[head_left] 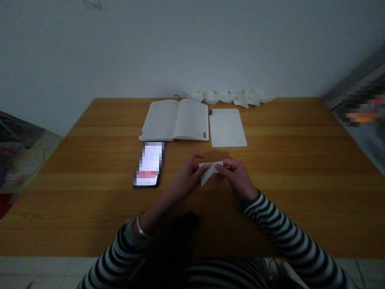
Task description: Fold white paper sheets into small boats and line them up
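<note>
A small folded piece of white paper [209, 171] is held just above the wooden table [300, 168], near its middle. My left hand [188, 174] pinches the paper's left end. My right hand [236, 174] pinches its right end with thumb and fingers closed. The paper has a flat top edge and tapers to a point below. Both sleeves are striped, and a bangle sits on my left wrist.
An open notebook [176, 119] lies behind my hands, with a loose white sheet [227, 127] to its right. A lit phone [149, 163] rests left of my hands. Several folded white paper shapes [228, 96] line the table's far edge by the wall.
</note>
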`<state>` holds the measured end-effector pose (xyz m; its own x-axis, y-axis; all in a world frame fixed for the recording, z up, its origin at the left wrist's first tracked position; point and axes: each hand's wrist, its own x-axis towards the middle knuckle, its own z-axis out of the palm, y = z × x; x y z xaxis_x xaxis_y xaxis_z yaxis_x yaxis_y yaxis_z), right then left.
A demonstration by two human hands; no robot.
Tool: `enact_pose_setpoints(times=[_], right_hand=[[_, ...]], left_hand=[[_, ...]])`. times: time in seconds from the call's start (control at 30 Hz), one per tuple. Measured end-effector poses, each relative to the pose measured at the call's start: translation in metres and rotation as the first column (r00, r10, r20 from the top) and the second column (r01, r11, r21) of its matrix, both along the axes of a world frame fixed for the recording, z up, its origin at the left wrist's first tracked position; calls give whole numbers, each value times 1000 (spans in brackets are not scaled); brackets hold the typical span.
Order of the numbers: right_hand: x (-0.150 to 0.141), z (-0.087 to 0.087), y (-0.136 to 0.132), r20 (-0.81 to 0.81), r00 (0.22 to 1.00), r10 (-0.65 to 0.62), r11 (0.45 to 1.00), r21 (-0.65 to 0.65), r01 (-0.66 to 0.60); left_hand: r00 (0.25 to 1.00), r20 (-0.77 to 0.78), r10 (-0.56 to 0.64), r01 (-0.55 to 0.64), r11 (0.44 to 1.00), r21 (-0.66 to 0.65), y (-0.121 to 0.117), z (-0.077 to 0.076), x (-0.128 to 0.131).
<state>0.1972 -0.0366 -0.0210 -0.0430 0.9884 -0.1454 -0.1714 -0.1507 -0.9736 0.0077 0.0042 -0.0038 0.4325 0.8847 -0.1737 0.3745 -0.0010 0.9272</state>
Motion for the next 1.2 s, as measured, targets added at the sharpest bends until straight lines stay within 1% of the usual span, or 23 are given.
enact_pose_setpoints(times=[0.07, 0.13, 0.2, 0.27, 0.37, 0.43, 0.47, 0.57, 0.63, 0.77, 0.87, 0.97, 1.07, 1.13, 1.2], right_hand=[[-2, -1, -1, 11, 994, -111, 993, 44, 110], [-3, -1, -1, 23, 983, -184, 980, 78, 182], [-3, 0, -1, 32, 980, -195, 978, 84, 192], [-3, 0, 0, 40, 982, -186, 981, 62, 184], [-3, 0, 1, 86, 978, -188, 981, -22, 191], [-3, 0, 1, 124, 980, -156, 985, -54, 164], [-3, 0, 1, 135, 981, -137, 989, -40, 144], [-2, 3, 0, 139, 980, -141, 989, 72, 132], [0, 5, 0, 126, 984, -128, 988, 101, 115], [3, 7, 1, 60, 997, 43, 999, 22, -44], [3, 8, 0, 1, 995, 102, 995, 9, -102], [4, 7, 0, -60, 995, 80, 996, 35, -79], [6, 5, -2, -104, 993, 49, 997, 57, -43], [8, 4, -2, -91, 994, 61, 995, 80, -54], [9, 5, -2, -21, 998, 67, 989, 131, -64]], left_hand=[[999, 21, -25, 27, 993, -116, 1, -2, 0], [997, 37, -74, 78, 987, -137, 2, -1, 1], [994, 38, -100, 103, 991, -89, 3, 4, 3], [994, 70, -84, 88, 994, -57, 3, 10, 4], [978, 205, -26, 47, 994, -102, 1, 13, 4], [958, 285, 5, 36, 990, -138, 0, 12, 5], [951, 309, -4, 53, 987, -151, -1, 11, 5], [933, 348, -90, 166, 967, -195, -2, 7, 5], [927, 357, -115, 203, 954, -222, -2, 6, 5], [955, 287, -73, 122, 980, -157, 0, 9, 3], [966, 248, -73, 113, 983, -148, 2, 12, 0], [952, 300, -60, 122, 974, -193, 4, 14, -4], [931, 366, -5, 111, 956, -270, 5, 13, -7], [921, 389, 33, 91, 950, -297, 5, 11, -7], [920, 390, 34, 83, 956, -280, 5, 12, -8]])
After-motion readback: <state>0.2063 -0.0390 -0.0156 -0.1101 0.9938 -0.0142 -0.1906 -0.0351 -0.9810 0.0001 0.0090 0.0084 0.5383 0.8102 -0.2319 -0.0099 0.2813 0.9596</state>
